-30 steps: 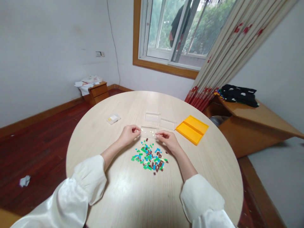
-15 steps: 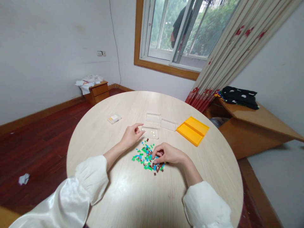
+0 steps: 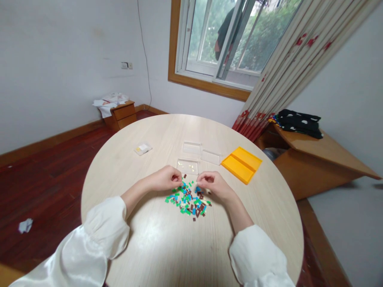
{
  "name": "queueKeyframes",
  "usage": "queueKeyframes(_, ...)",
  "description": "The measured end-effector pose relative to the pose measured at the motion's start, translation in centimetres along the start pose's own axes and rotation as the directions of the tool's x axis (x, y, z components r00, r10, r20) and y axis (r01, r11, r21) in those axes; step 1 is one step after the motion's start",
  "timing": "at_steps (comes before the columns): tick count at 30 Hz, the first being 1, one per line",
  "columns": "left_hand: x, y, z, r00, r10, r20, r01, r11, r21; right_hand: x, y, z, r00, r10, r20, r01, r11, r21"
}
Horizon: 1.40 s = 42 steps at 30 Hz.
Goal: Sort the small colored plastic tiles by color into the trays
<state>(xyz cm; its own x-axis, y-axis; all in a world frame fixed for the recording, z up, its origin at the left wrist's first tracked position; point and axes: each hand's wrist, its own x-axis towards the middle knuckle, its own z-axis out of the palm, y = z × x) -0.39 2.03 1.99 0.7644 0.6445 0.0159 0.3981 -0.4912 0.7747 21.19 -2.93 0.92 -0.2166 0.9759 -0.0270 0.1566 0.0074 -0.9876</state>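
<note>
And the left hand (image 3: pixel 167 178) has dropped from the clear tray's edge to the upper left of the pile, while the right hand (image 3: pixel 216 185) has come up from the middle of the heap to its upper right!

Here's the heap itself, the small pieces (image 3: pixel 188 204), scattered just below the centre of the frame in green, blue, brown and pale yellow. The left hand's fingers are curled, tips drawn together at the pile's edge; whether a piece is pinched there, I cannot tell. Over on the right, those fingers are bent in close too, thumb against fingertips, and again any piece between them is too small to make out.

Just above the pile sits the near clear tray (image 3: pixel 188 166), with a few pale yellow bits lying inside. Behind it, two more: the upper clear tray (image 3: pixel 192 148) and, to its right, the right-hand clear tray (image 3: pixel 211 156). Then it's the bright orange tray (image 3: pixel 242 164), right of centre, split into two long sections. Out to the left lies a small clear case (image 3: pixel 143 148), a whitish patch and some yellow showing, all on the round pale tabletop (image 3: pixel 155 247).
</note>
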Motion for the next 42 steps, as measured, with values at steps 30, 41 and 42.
queueKeyframes(30, -0.7, 2.5, 1.7, 0.960, 0.118, 0.253, -0.198, 0.927, 0.319, 3.2, 2.6, 0.7, 0.821, -0.137, -0.555, 0.168, 0.986, 0.005)
queueKeyframes(41, -0.5, 1.9, 0.4, 0.988, 0.060, 0.140, -0.077, 0.990, 0.121, 3.2, 2.5, 0.8, 0.835, -0.121, -0.537, 0.151, 0.988, 0.013)
queueKeyframes(42, -0.2, 1.4, 0.2, 0.997, 0.041, 0.071, -0.048, 0.995, 0.091, 3.0, 2.4, 0.7, 0.853, -0.118, -0.509, 0.146, 0.989, 0.015)
